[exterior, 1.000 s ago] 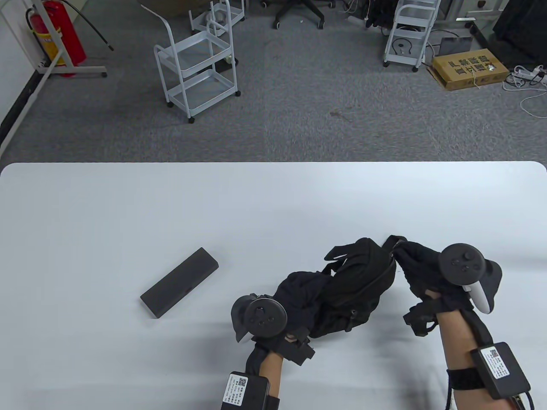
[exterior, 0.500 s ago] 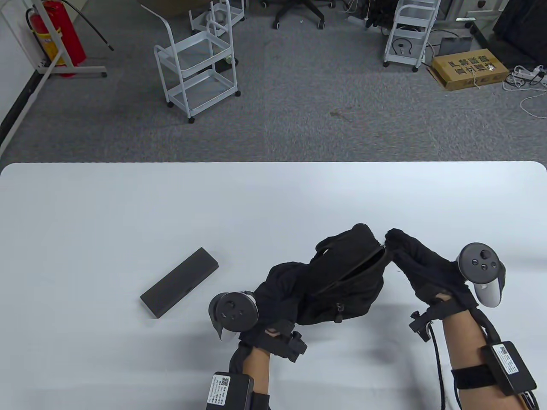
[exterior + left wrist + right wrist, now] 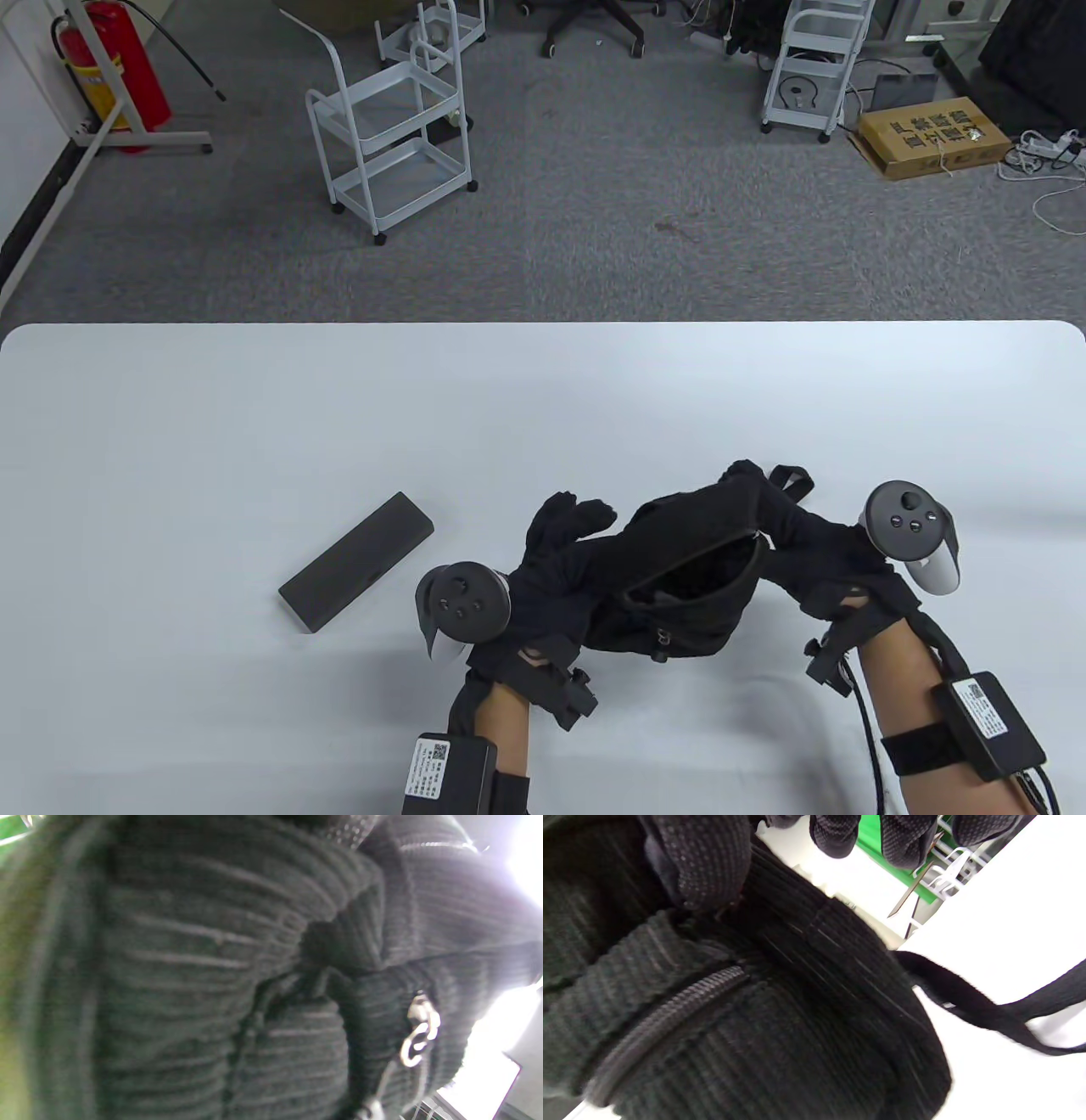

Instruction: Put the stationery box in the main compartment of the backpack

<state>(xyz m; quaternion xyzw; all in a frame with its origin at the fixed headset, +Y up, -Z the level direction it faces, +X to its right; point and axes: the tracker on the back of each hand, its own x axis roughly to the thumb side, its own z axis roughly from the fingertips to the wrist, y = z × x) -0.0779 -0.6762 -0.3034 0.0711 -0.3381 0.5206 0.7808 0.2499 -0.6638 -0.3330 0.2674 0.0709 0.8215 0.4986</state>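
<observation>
The dark grey stationery box (image 3: 356,562) lies flat on the white table (image 3: 254,407), left of the black corduroy backpack (image 3: 679,586). The backpack's main compartment (image 3: 708,577) gapes open toward me. My left hand (image 3: 570,519) lies on the backpack's left end with its fingers stretched out. The backpack's fabric (image 3: 212,984) fills the left wrist view. My right hand (image 3: 776,518) grips the backpack's right rim by the opening. In the right wrist view its thumb (image 3: 704,866) presses on the fabric above the zipper (image 3: 670,1014).
A loose strap (image 3: 988,1010) trails on the table to the backpack's right, and a strap loop (image 3: 791,480) sticks out behind it. A metal zipper pull (image 3: 418,1035) hangs on the backpack's side. White carts (image 3: 390,144) stand on the floor beyond the table.
The backpack's mouth has spread wider and turned toward me. My left hand's fingers have come up over its left end. My right hand has shifted left while holding the rim.
</observation>
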